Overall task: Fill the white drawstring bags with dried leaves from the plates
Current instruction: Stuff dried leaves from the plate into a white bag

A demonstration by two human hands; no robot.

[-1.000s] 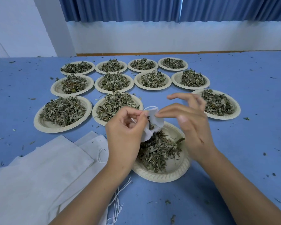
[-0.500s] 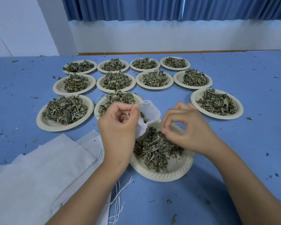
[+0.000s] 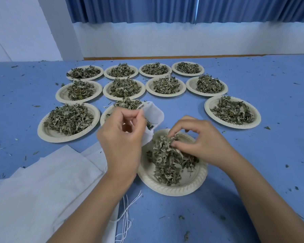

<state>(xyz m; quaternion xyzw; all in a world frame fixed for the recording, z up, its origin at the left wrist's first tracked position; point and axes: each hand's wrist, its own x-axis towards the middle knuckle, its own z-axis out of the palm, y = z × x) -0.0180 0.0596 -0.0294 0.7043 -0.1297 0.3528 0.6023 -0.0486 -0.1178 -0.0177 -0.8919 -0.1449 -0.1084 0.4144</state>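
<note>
My left hand (image 3: 122, 137) pinches the rim of a small white drawstring bag (image 3: 154, 114) and holds it just above the far left edge of the nearest plate (image 3: 175, 188). On that plate lies a heap of dried leaves (image 3: 168, 160). My right hand (image 3: 197, 142) reaches down into the top of the heap, its curled fingers gripping a bunch of leaves. The bag's mouth faces the plate; its inside is hidden.
Several more plates of dried leaves (image 3: 69, 118) stand in rows on the blue table (image 3: 253, 172) beyond my hands. A stack of flat white bags (image 3: 42, 186) with loose cords (image 3: 128, 209) lies at the near left. Leaf crumbs are scattered around.
My right hand has dropped from beside the bag's mouth down onto the leaf heap and closed on leaves. The left hand has kept hold of the bag, which now hangs wider.
</note>
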